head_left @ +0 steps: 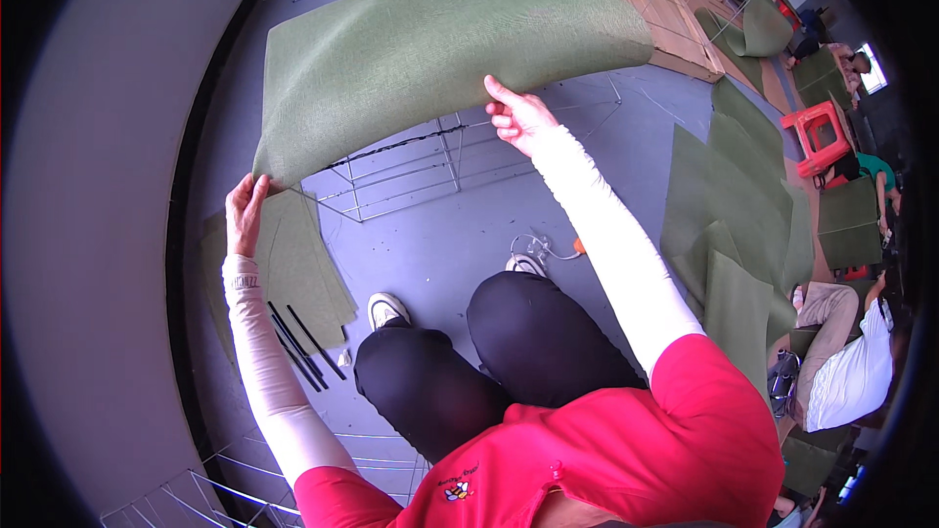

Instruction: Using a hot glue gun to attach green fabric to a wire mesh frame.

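A large green fabric sheet (421, 34) stretches out before me, its far side bulging upward in a curve. The fingers of my left hand (245, 215) pinch its near left corner. Farther right, my right hand (518, 119) grips the sheet's near edge, with the thumb on top and the fingers curled below. Under the sheet stands a thin metal wire frame (401, 171) on the grey floor, partly covered. A dark twisted strip runs along one of its upper wires.
Flat green sheets (279, 264) lie by my left arm, with several black strips (298, 347) beside them. More green sheets (729, 205) pile up at right, near a red stool (820, 137). Other people sit farther right. A wire frame (225, 479) stands at lower left.
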Available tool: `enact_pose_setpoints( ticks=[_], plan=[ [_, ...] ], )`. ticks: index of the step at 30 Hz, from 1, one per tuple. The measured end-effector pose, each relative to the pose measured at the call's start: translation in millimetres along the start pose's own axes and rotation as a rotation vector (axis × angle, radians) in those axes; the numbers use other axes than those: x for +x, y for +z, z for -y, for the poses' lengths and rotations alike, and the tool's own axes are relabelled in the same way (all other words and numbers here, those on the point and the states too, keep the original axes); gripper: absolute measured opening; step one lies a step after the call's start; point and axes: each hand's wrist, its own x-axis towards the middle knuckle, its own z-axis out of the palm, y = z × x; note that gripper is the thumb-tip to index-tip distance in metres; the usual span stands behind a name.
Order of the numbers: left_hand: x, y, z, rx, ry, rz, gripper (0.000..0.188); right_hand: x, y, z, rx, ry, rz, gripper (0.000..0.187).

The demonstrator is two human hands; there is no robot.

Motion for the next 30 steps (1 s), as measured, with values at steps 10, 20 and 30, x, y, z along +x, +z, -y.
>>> enact_pose_setpoints(
  ticks=[10,20,30],
  plan=[
    [-86,-77,2,-0.094,-0.336,-0.217,0.027,-73,89,-69,0.032,-0.104,-0.148,0.024],
    [-124,-51,-20,-0.430,-0.312,-0.360,0.014,-113,61,-84,-0.038,-0.095,-0.142,0.021],
    [-176,-27,-14,-0.977,-0.634,-0.406,0.011,-160,34,-109,-0.050,-0.101,-0.181,0.021]
  ],
)
